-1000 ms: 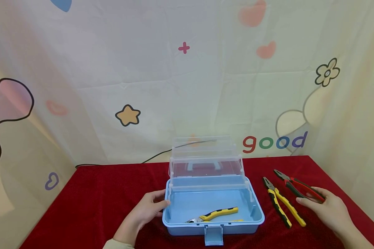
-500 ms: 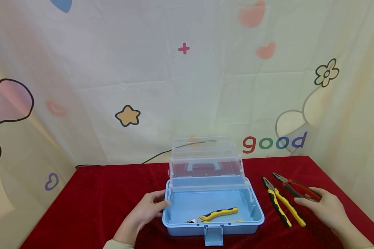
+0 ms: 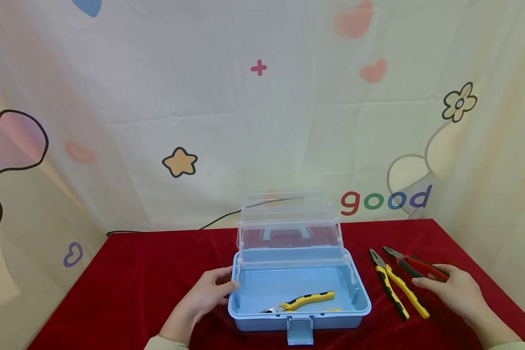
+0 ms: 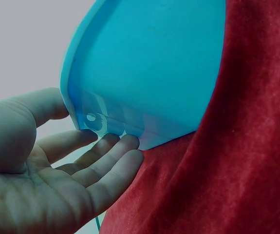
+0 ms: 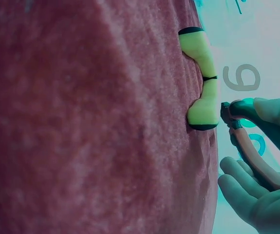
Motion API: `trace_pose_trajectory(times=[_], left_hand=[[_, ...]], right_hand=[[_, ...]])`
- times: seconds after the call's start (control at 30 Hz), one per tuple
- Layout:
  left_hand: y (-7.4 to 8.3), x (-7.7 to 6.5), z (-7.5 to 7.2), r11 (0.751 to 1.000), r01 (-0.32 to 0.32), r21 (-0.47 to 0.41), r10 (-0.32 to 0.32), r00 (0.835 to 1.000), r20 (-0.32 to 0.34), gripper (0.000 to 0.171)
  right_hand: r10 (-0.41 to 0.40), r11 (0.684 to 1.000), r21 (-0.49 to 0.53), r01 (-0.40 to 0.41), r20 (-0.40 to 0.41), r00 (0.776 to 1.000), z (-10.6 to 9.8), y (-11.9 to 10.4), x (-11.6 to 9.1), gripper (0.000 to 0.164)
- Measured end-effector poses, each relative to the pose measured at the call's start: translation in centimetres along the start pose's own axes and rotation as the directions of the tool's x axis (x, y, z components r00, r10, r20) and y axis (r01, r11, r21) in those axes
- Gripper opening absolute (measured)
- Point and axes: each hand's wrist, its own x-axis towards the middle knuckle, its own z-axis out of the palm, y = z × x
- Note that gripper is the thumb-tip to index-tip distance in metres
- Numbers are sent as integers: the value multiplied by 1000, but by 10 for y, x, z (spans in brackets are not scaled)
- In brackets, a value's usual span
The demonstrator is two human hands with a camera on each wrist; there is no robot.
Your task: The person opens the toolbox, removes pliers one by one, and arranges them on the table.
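A pale blue toolbox (image 3: pixel 255 322) with its clear lid (image 3: pixel 284 209) raised stands in the middle of the table. My left hand (image 3: pixel 210 291) grips its left side wall, the thumb over the rim and the fingers against the outside, as the left wrist view (image 4: pixel 57 161) shows. Inside lies a pair of yellow-and-black pliers (image 3: pixel 308 300); another yellow piece is mostly hidden by the front wall. My right hand (image 3: pixel 457 294) holds red-and-black pliers (image 3: pixel 420 266) by the handles, their jaws pointing away and to the left. Yellow-and-black combination pliers (image 3: pixel 389 282) lie between that hand and the toolbox.
A dark red cloth (image 3: pixel 157 272) covers the table. Behind it hangs a pale printed curtain (image 3: pixel 210 97), with a thin black cable (image 3: pixel 218 220) running along its foot. The toolbox's latch (image 3: pixel 300 331) hangs down at the front.
My right hand has shifted slightly left, and the red-and-black pliers' tips have come a little nearer to me. The left hand and the toolbox have stayed put.
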Motion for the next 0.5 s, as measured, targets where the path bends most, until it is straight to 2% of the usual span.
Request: trace_pose_trajectory(times=[0.5], left_hand=[[1,-1,1,1000,-1,4,1,1000,-7,57]], right_hand=[[-3,999,-52,5,39,999,-1,1,2,94]])
